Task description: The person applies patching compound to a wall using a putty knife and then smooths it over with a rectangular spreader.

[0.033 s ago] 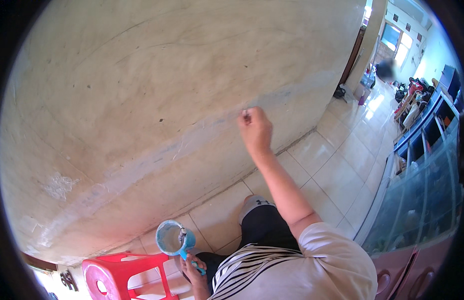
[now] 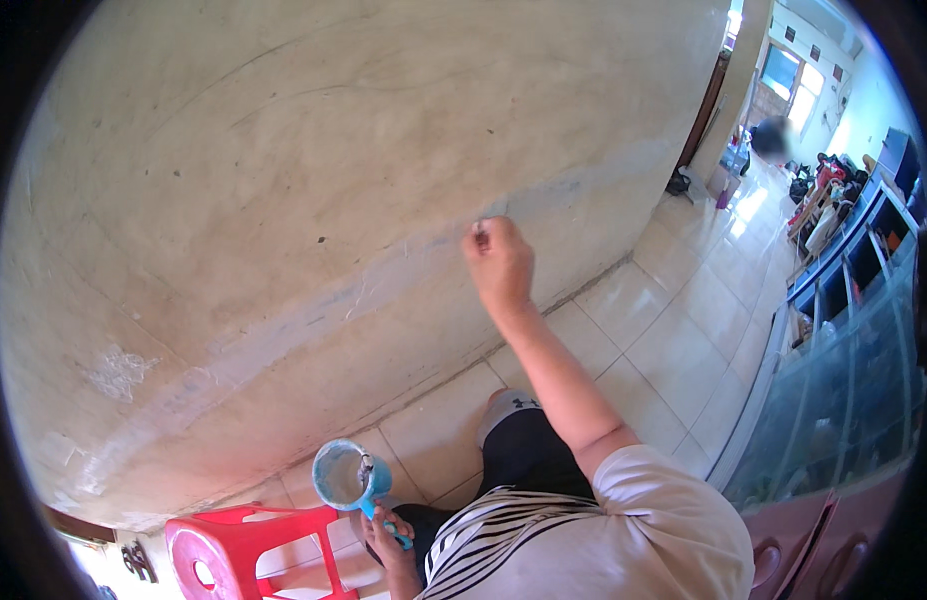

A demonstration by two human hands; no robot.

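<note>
My left hand is closed round the handle of a light blue plastic dipper, low in front of my lap. Pale grey paste coats its inside, and a small paste-smeared tool rests against the inner rim. With the arm stretched out, my right hand is closed in front of the beige wall, level with a pale smeared band that slants across it. Something small may be between its fingers, but I cannot make it out. Whether that hand touches the wall is unclear.
A red plastic stool stands at the lower left by the wall. Light tiles cover the floor. To the right are a glass-fronted cabinet and piled belongings. Farther back, a dark blurred shape is near a window.
My right hand has shifted slightly left and a little down along the pale band. The left hand and the dipper have hardly moved.
</note>
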